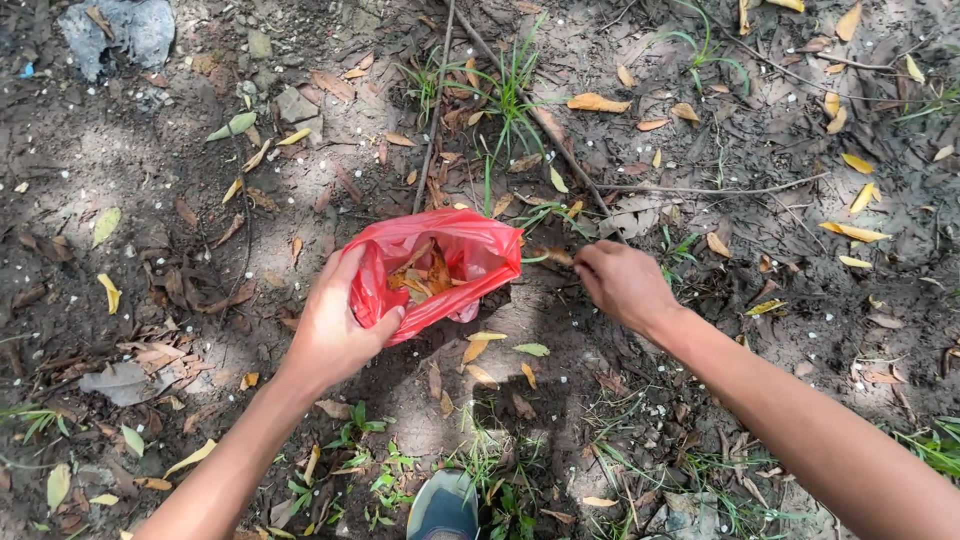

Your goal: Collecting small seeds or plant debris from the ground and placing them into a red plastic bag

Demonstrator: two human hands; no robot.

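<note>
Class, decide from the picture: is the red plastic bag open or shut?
Open. The left hand holds the red plastic bag by its rim, mouth spread wide, with dry leaves visible inside.

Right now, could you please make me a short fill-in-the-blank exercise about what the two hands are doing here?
1. The left hand holds open a plastic bag coloured ____.
2. Inside the bag lie dry ____.
3. The right hand pinches a brown leaf just beside the bag's ____.
4. Near the bottom edge shows the toe of a ____.

Missing words: red; leaves; opening; shoe
</note>
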